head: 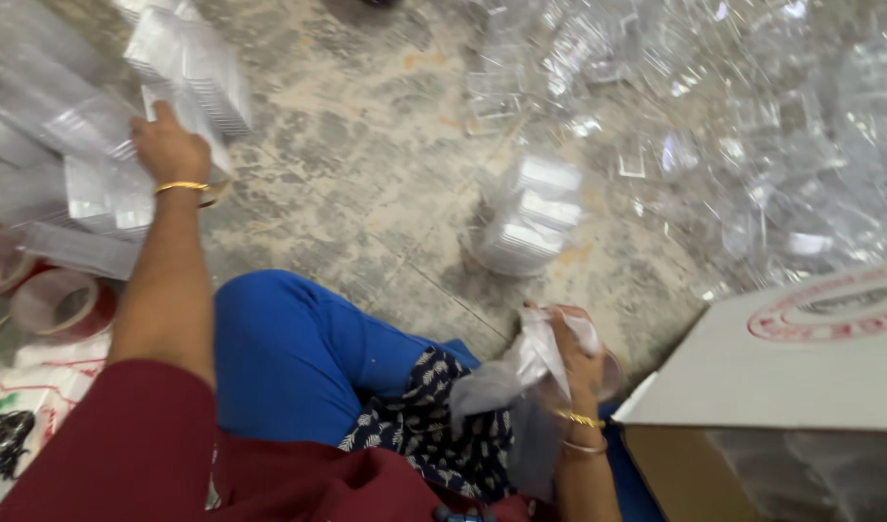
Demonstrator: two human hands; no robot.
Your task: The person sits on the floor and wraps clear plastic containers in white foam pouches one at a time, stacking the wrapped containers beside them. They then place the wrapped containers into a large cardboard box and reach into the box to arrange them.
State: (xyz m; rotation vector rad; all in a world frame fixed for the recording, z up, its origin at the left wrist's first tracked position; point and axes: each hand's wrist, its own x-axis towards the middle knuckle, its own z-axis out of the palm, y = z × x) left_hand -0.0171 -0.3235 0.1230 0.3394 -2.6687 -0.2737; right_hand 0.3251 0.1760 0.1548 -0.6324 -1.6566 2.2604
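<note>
L hand reaches out, closed on a bagged stack of clear plastic lids above the stone floor. R hand grips a crumpled plastic bag over the lap — cardboard box just beside it.

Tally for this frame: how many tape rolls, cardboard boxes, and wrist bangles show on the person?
Tape rolls: 2
Cardboard box: 1
Bangles: 3, one on the left hand wrist, two on the right hand wrist
Total: 6
</note>
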